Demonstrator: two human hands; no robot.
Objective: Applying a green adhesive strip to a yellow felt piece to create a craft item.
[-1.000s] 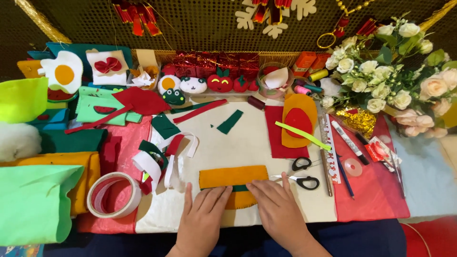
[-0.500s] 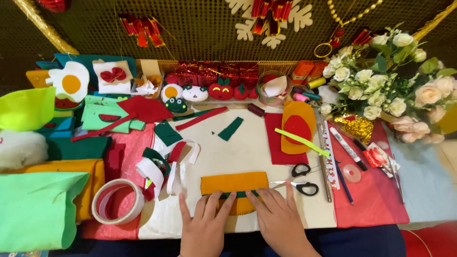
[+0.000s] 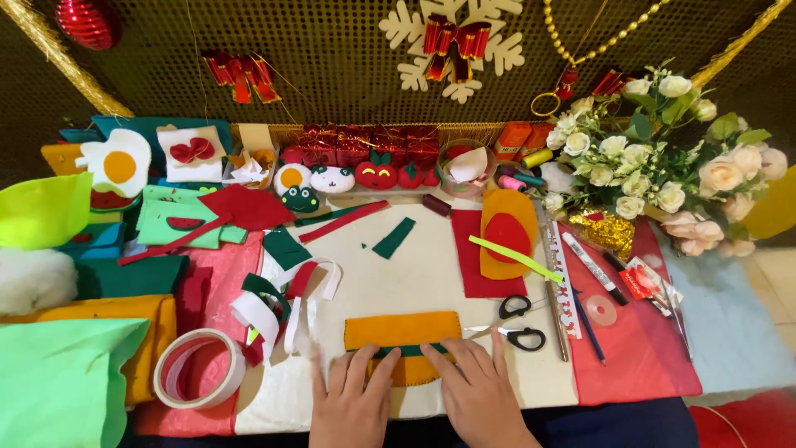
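My left hand [image 3: 352, 398] and my right hand [image 3: 477, 390] lie flat, fingers spread, on a layered felt piece [image 3: 402, 330] at the near edge of a cream felt sheet [image 3: 423, 274]. The piece has an orange rectangle on top, a dark green strip beneath it and an orange rounded part under my fingers. Both hands press on its lower half. Black-handled scissors [image 3: 518, 323] lie just to the right of my right hand.
A tape roll [image 3: 197, 369] sits at the near left beside white and red felt strips [image 3: 286, 303]. Felt sheets pile at the left [image 3: 66, 390]. Finished felt toys [image 3: 332, 178] line the back. A flower bouquet [image 3: 663, 174] stands at the right, with pens and a ruler [image 3: 572, 282] on red felt.
The view has shifted so the table appears lower in frame. My hands stay on the orange felt piece, with the fingers moved slightly closer together over its lower edge.
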